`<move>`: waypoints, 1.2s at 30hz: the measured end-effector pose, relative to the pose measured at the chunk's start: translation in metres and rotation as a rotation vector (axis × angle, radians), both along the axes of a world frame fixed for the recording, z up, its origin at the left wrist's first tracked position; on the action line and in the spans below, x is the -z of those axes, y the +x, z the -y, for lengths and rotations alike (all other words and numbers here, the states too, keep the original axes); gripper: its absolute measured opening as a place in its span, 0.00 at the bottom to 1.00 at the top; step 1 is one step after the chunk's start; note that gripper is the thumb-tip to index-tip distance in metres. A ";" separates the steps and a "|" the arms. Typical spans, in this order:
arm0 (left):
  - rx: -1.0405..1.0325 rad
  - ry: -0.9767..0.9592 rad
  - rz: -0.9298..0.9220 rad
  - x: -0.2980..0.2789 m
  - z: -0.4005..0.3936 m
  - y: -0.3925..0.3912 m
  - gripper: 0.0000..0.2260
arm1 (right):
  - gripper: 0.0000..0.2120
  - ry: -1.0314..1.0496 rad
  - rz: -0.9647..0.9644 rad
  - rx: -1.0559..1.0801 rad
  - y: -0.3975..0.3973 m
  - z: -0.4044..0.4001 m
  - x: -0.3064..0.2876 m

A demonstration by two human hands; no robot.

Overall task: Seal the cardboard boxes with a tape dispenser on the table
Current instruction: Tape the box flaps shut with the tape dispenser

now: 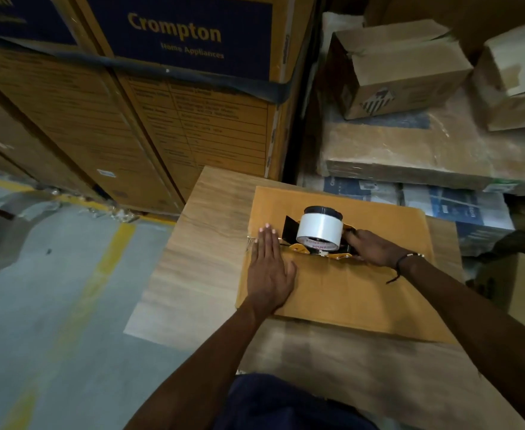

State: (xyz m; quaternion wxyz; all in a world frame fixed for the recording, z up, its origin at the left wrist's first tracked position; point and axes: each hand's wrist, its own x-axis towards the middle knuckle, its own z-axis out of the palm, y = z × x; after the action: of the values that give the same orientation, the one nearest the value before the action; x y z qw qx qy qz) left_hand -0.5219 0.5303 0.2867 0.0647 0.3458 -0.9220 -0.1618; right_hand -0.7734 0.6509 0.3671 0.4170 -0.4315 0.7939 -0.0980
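Hands apart at frame centre: left hand (269, 268) lies flat on the cardboard box (341, 293) on the tabletop (205, 243), right hand (369, 248) grips the tape dispenser (318, 232), lying lengthwise between them.

Crompton cartons (174, 97) stacked rear left, yellow floor line (112, 252), wrapped bundles (425, 150) right

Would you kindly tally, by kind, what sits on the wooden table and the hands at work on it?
Cardboard box: 1
Tape dispenser: 1
Hands: 2, left hand flat on the box, right hand gripping the dispenser
Total: 4
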 end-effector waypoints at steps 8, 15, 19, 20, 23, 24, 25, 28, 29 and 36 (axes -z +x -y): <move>-0.002 -0.038 0.057 0.001 -0.002 0.001 0.36 | 0.20 -0.045 -0.127 -0.022 -0.016 -0.014 0.010; -0.097 -0.008 0.097 -0.007 -0.016 -0.012 0.37 | 0.26 0.049 -0.273 -0.207 -0.073 -0.082 0.004; -0.123 0.084 0.079 -0.015 -0.068 -0.058 0.40 | 0.25 0.027 -0.298 -0.323 -0.078 -0.079 0.007; -0.062 0.092 0.080 -0.014 -0.085 -0.071 0.40 | 0.22 0.026 -0.285 -0.319 -0.080 -0.078 0.006; 0.002 0.094 0.091 -0.008 -0.116 -0.091 0.39 | 0.15 -0.014 -0.182 -0.199 -0.079 -0.079 -0.005; -0.005 0.075 0.089 -0.006 -0.117 -0.091 0.38 | 0.21 -0.024 -0.157 -0.143 -0.077 -0.079 -0.006; -0.005 0.050 0.086 -0.004 -0.115 -0.090 0.38 | 0.25 -0.018 -0.133 -0.105 -0.075 -0.079 -0.008; 0.009 0.022 0.081 -0.005 -0.109 -0.085 0.38 | 0.32 0.011 -0.148 -0.176 -0.076 -0.084 -0.012; 0.004 0.020 0.079 -0.004 -0.109 -0.084 0.39 | 0.34 0.019 -0.168 -0.166 -0.083 -0.089 -0.011; -0.011 0.004 0.094 0.000 -0.113 -0.089 0.40 | 0.11 0.078 -0.201 -0.113 -0.141 -0.170 -0.020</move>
State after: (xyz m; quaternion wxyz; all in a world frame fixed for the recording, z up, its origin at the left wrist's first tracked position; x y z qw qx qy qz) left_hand -0.6107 0.6438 0.2871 0.0215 0.3582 -0.9217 -0.1471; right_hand -0.9143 0.8208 0.3876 0.3565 -0.4666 0.8094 0.0003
